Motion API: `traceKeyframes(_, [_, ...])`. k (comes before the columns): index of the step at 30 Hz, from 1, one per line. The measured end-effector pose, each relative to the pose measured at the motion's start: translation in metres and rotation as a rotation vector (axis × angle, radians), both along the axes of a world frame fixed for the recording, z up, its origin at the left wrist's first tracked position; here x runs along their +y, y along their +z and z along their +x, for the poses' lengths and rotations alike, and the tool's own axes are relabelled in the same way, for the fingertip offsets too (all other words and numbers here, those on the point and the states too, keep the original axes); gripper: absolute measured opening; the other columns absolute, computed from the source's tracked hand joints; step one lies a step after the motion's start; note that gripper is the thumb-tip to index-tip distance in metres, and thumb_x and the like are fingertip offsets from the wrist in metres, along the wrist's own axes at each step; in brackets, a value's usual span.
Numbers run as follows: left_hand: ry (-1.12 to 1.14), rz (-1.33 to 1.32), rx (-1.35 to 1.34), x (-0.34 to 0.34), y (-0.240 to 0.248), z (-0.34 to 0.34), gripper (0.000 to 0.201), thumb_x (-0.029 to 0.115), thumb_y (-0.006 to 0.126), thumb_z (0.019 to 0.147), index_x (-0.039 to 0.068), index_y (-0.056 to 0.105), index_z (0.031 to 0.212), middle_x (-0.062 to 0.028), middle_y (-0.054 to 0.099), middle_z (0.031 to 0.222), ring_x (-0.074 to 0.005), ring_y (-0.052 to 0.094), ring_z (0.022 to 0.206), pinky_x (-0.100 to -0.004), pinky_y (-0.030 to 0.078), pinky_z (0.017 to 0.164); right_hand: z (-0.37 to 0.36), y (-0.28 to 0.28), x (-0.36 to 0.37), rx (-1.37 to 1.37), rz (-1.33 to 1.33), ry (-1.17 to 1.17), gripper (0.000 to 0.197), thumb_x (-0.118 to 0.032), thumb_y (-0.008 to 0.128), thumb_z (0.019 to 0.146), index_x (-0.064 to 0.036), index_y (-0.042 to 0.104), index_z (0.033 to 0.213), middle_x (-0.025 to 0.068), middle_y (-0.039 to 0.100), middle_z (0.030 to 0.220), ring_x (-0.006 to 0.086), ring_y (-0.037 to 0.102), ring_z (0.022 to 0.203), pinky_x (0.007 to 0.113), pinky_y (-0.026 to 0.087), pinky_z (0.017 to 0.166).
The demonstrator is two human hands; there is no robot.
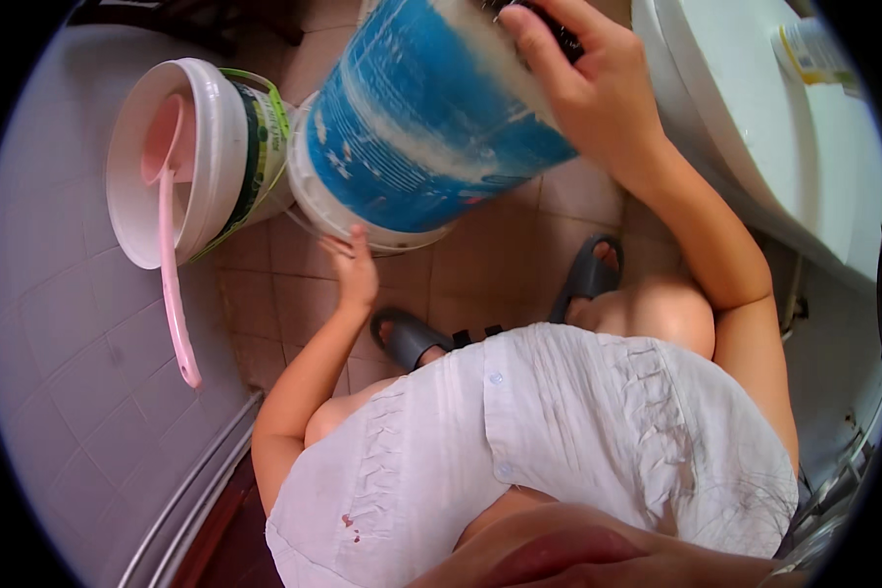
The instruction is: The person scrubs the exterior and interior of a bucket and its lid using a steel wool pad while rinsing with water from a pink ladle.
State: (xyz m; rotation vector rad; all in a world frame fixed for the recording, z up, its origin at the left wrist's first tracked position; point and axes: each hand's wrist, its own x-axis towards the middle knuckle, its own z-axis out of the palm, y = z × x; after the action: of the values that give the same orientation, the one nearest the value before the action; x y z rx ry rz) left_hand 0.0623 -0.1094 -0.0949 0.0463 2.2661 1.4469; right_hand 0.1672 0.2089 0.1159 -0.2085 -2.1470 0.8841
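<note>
A large blue and white bucket [402, 127] lies tilted in front of me, its worn blue side turned up. At its white lower rim [353, 211] is my left hand [356, 267], with the fingers against the rim and partly hidden behind it. My right hand [598, 83] is closed around a dark scrubbing brush [564, 37] at the bucket's upper right side. Only part of the brush shows; the frame's top edge cuts off the bucket.
To the left a white bucket [206, 147] with a green handle holds a pink ladle [173, 284], its long handle hanging over the rim. A white basin [745, 108] with a container [813, 51] on it stands at right. My slippered feet [590, 279] rest on the tiled floor.
</note>
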Motion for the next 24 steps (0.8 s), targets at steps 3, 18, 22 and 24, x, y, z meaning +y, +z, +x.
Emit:
traceKeyframes(3, [-0.204,0.202,-0.509,0.012,-0.036,-0.008,0.084,0.067,0.039,0.097,0.001,0.032,0.147,-0.017,0.046,0.141,-0.0272,0.05,0.125,-0.0369,0.041,0.102,-0.02,-0.008,-0.011,0.09,0.275,0.053,0.033,-0.01,0.07,0.085,-0.0093,0.068,0.118,0.0122,0.07,0.103,0.0328,0.065,0.094,0.04,0.054,0.082])
traceKeyframes(18, [-0.122,0.381,-0.048,0.029,0.039,-0.075,0.078,0.059,0.033,0.102,0.003,0.023,0.155,-0.0095,0.033,0.156,-0.0272,0.033,0.142,-0.0414,0.028,0.115,-0.055,-0.036,-0.072,-0.158,0.395,0.481,0.026,-0.011,0.071,0.08,-0.0076,0.073,0.106,0.0099,0.067,0.105,0.0273,0.062,0.102,0.035,0.051,0.09])
traceKeyframes(22, [-0.367,0.518,0.317,0.068,0.101,-0.072,0.074,0.047,0.038,0.104,-0.004,0.019,0.154,-0.017,0.03,0.157,-0.0273,0.031,0.144,-0.0363,0.023,0.117,-0.085,-0.042,-0.066,-0.095,0.539,0.523,0.031,-0.007,0.067,0.075,-0.0101,0.074,0.105,0.0086,0.068,0.105,0.0284,0.062,0.102,0.034,0.051,0.086])
traceKeyframes(24, [-0.388,0.62,0.31,0.087,0.101,-0.071,0.065,0.034,0.035,0.106,-0.006,0.019,0.154,-0.0164,0.029,0.157,-0.0246,0.029,0.144,-0.033,0.021,0.118,-0.114,-0.046,-0.044,-0.037,0.623,0.505,0.033,-0.006,0.065,0.073,-0.0126,0.075,0.104,0.0076,0.069,0.104,0.0292,0.063,0.101,0.033,0.051,0.084])
